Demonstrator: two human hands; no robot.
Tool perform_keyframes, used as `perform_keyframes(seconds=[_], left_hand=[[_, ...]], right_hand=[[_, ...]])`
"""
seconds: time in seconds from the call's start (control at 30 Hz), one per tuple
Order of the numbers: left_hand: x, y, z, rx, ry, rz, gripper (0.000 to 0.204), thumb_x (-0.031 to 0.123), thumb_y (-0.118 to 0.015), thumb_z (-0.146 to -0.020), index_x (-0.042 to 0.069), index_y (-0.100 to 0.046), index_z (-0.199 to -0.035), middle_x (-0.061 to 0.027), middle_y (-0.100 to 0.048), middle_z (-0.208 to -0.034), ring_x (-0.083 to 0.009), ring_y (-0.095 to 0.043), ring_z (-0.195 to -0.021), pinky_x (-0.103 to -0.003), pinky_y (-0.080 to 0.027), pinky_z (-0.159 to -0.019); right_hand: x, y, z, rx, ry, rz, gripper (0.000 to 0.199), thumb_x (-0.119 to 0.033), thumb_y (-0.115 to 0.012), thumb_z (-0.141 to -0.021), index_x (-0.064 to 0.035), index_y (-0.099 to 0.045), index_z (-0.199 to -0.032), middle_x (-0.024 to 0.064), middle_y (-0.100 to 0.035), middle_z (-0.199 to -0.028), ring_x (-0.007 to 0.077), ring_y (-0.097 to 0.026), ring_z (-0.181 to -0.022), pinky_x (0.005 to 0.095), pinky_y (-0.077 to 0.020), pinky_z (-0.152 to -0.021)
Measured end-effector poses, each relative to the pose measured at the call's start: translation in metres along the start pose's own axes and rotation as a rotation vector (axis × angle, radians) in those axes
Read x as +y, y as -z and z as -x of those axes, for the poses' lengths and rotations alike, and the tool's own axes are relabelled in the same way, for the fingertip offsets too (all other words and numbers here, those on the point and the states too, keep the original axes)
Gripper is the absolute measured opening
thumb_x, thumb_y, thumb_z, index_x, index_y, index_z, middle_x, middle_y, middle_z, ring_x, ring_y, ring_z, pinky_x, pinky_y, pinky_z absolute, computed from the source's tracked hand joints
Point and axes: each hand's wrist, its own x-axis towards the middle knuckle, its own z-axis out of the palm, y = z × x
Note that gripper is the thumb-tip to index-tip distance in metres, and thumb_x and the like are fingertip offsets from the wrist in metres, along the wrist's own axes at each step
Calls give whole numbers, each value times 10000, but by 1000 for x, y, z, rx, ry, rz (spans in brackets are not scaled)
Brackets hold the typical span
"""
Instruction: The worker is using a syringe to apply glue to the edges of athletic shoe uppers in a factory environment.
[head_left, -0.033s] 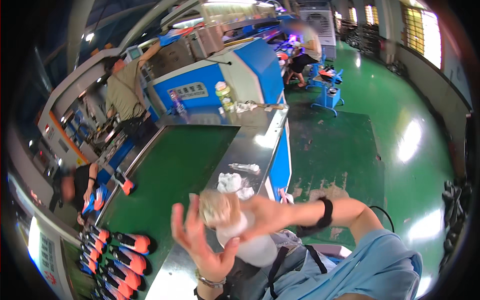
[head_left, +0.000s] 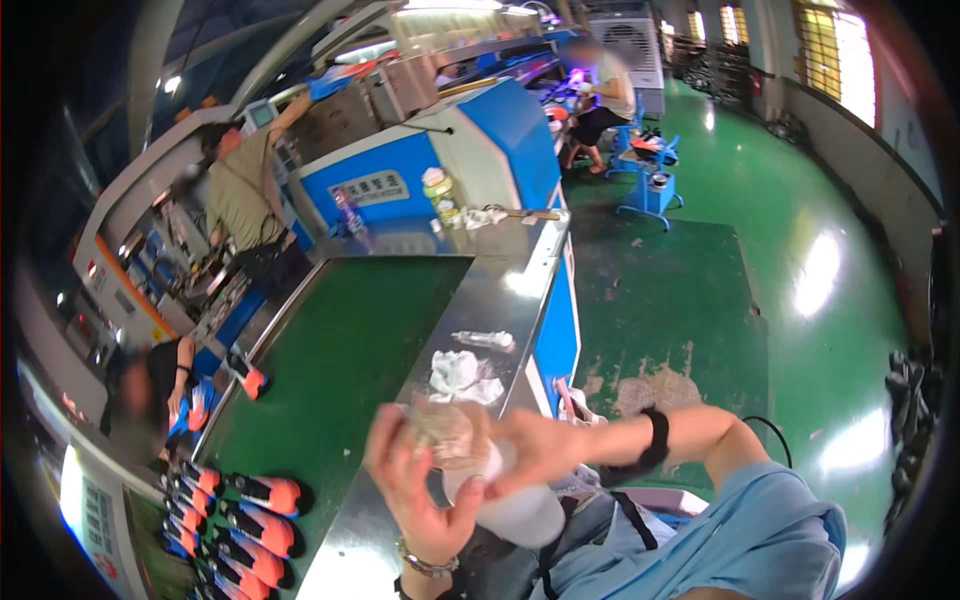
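Note:
A white, rounded squeeze-type bottle is tilted in front of my body over the metal table edge. My right hand is closed around its upper part. On the bottle's top sits a beige, rough-looking lump, blurred, so its kind is unclear. Around the far left side of this lump curl the fingers of my left hand, thumb toward the bottle. Past my hands, a crumpled white cloth and a small clear and white tube-like item lie on the metal edge.
Several black and coral shoes stand in rows on the green conveyor belt. A co-worker at left handles a blue and coral shoe; another reaches up at a machine. A yellow-green bottle stands at the far end.
My left fingers, spread apart before, have closed in on the beige lump. Both hands and the bottle have shifted slightly to the right and down in the view.

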Motion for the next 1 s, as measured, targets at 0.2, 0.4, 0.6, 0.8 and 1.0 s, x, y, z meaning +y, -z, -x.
perform_keyframes(seconds=[0.2,0.4,0.6,0.8,1.0], left_hand=[[7,-103,55,-261,652,884,614,-50,-544,-806,17,-177,-1293,-189,-561,-1031,-228,-618,-853,-307,-504,-741],[-22,-201,88,-432,980,972,638,-2,-527,-841,72,-123,-1328,-159,-593,-936,-194,-623,-806,-294,-510,-711],[-78,-271,157,-684,1210,871,627,2,-565,-820,84,-163,-1294,-196,-584,-984,-217,-618,-845,-318,-512,-701],[-82,-293,203,-830,1570,892,658,16,-599,-800,118,-176,-1294,-178,-574,-1001,-218,-598,-899,-332,-511,-722],[-79,-289,244,-972,1588,803,650,67,-652,-777,73,-250,-1287,-178,-571,-1003,-205,-606,-831,-306,-512,-674]], right_hand=[[54,-3,91,174,-359,-196,559,-358,-673,-712,-16,-528,-1130,118,-606,-1002,155,-564,-921,287,-440,-806],[137,20,144,293,-614,-600,525,-343,-631,-784,48,-511,-1112,120,-573,-1054,160,-564,-924,293,-454,-795],[234,7,172,444,-726,-1157,576,-411,-633,-779,22,-496,-1134,103,-562,-1092,174,-576,-960,301,-458,-828],[254,-6,203,495,-863,-1302,555,-442,-570,-817,-13,-487,-1158,101,-549,-1127,188,-565,-992,337,-434,-871],[264,-25,222,296,-888,-1169,626,-548,-472,-830,-64,-448,-1226,87,-486,-1223,176,-484,-1110,342,-349,-966]])
